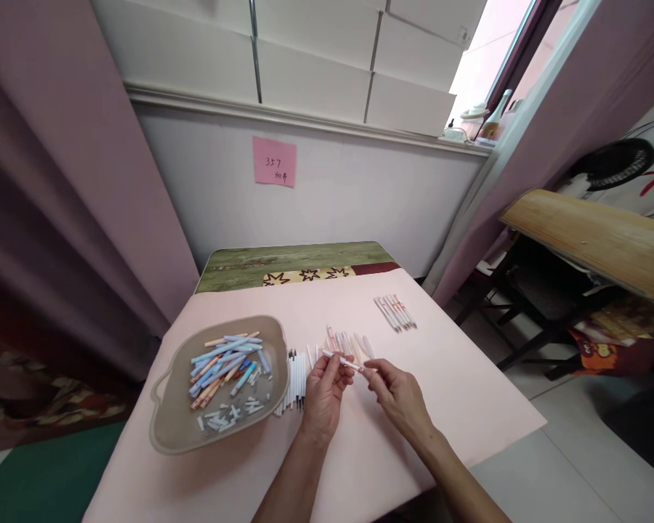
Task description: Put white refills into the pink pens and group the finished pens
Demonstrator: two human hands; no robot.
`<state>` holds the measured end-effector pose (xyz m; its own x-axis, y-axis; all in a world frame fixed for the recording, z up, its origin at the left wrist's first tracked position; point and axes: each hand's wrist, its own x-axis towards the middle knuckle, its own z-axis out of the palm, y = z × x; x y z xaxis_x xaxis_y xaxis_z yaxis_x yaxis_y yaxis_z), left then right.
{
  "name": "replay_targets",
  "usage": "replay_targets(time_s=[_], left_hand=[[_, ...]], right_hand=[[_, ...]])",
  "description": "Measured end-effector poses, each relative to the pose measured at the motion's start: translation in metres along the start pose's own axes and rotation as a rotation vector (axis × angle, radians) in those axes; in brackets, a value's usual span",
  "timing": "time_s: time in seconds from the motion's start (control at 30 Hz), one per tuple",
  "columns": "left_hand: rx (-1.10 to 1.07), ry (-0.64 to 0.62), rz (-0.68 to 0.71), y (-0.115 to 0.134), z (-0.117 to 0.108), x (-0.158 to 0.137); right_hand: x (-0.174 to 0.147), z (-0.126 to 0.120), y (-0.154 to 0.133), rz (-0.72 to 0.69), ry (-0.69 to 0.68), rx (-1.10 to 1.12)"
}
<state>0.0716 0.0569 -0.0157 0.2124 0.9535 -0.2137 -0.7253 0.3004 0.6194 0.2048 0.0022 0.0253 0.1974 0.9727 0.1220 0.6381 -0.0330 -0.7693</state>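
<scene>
Between my two hands lies a slim white pen [351,365] with reddish marks toward its right end. My left hand [327,386] is closed on its left part, thumb on top. The fingertips of my right hand [388,385] pinch the right end. Just beyond my hands, several pale pen barrels [354,341] lie side by side. White pen refills [296,378] with dark tips are lined up left of my left hand, partly hidden by it. Farther right, a row of pens [395,313] rests on the pink tabletop.
A beige plastic basin [166,414] stands at left, holding blue and orange pen parts [226,367] and small white pieces [232,415]. The pink-covered table [458,392] meets a wall with a pink note [274,161]. A wooden desk [604,236] stands at right.
</scene>
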Motion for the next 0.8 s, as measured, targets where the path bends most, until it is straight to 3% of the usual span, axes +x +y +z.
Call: replay_targets(time_s=[0.8], left_hand=[[-0.006,-0.009,0.01,-0.0016,-0.0016,0.0011]], right_hand=[[-0.0019,0.0021,-0.0016,0.011,-0.014,-0.028]])
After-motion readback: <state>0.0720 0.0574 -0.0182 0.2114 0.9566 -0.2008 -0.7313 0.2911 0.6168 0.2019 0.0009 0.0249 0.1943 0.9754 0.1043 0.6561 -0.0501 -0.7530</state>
